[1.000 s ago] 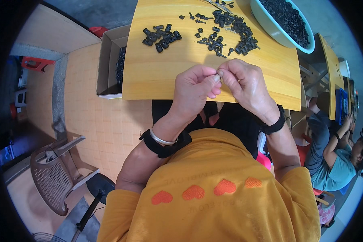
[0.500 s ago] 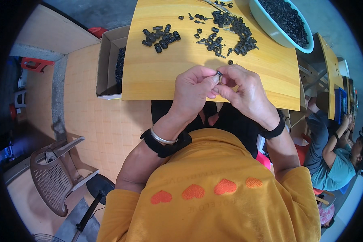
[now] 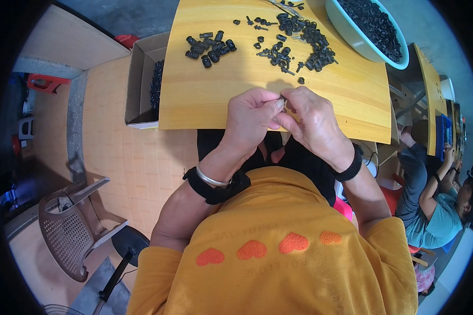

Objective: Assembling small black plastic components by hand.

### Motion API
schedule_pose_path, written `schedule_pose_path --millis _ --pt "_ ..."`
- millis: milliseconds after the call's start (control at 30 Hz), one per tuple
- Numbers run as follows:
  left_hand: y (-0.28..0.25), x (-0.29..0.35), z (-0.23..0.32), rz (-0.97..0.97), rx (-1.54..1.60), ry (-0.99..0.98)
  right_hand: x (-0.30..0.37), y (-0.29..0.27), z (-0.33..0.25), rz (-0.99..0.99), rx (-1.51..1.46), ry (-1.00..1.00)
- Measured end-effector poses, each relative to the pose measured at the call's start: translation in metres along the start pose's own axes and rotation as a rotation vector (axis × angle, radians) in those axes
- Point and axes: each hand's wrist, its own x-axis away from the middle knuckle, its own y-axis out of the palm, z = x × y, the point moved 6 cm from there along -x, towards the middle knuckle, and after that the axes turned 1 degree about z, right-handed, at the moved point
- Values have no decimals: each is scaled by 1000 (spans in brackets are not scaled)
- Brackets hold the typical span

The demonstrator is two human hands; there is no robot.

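Observation:
Over the front part of the wooden table, my left hand (image 3: pixel 252 116) and my right hand (image 3: pixel 314 116) meet, thumbs and fingers pinched together. Between the fingertips is a small dark piece (image 3: pixel 283 100), mostly covered, so its exact kind is unclear. Just beyond my right hand lies a single small black part (image 3: pixel 300 80). Farther back spreads a loose pile of small black plastic parts (image 3: pixel 316 44), some with thin stems. To its left sits a separate group of black barrel-shaped pieces (image 3: pixel 213 50).
A pale blue basin (image 3: pixel 370 51) full of black parts stands at the table's (image 3: pixel 194 105) back right. An open cardboard box (image 3: pixel 142 84) with dark pieces adjoins the left edge. A brown chair (image 3: pixel 68 236) is at lower left. Another person (image 3: pixel 436 210) sits at right.
My right hand has turned slightly and closed in on the piece, covering more of it. The left hand has hardly moved.

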Motion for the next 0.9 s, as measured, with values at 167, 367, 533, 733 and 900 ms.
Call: schedule_pose_path --millis 167,367,533,733,900 --pt "-1 -1 1 18 -44 -30 1 4 1 4 45 -36" --pt "-5 -1 -5 30 -38 -60 5 9 4 -16 54 -50" --pt "-7 1 -6 62 -59 -83 7 13 5 -21 58 -55" --pt "-8 2 -6 41 -25 -80 5 12 5 -14 51 -86" --pt "-6 1 -2 10 11 -42 0 4 5 21 14 -70"
